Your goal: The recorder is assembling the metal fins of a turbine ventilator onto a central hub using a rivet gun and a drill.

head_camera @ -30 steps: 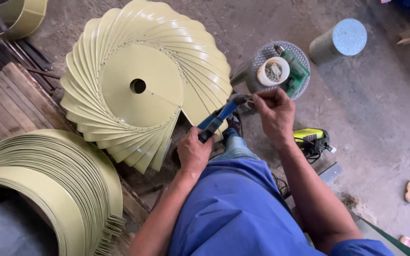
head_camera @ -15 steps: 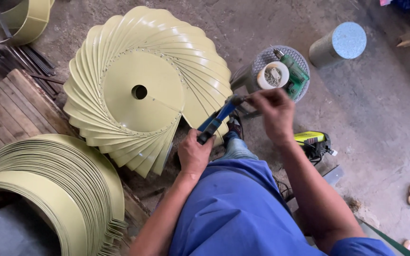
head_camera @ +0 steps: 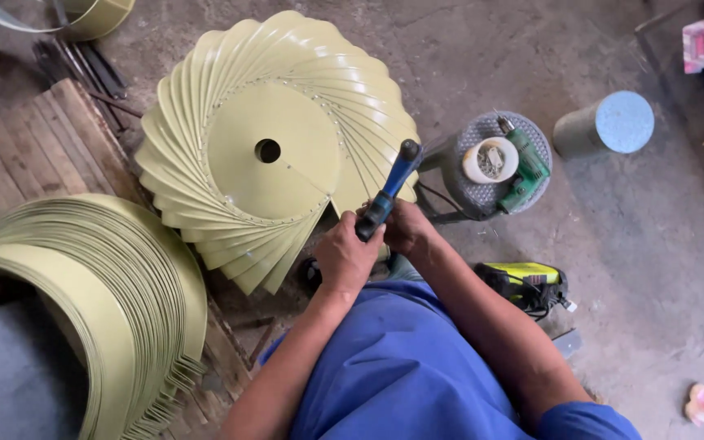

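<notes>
Seated on a workshop floor, I grip a blue-handled hand tool (head_camera: 390, 189) with both hands: my left hand (head_camera: 345, 259) wraps closed around its lower handle, and my right hand (head_camera: 406, 227) closes on it just beside, though its fingers are partly hidden. The tool points up at the edge of a pale green pleated metal shade (head_camera: 275, 147). A stack of green strips (head_camera: 116, 285) lies at my left; a green drill (head_camera: 523, 163) rests on a round stool (head_camera: 470, 194).
</notes>
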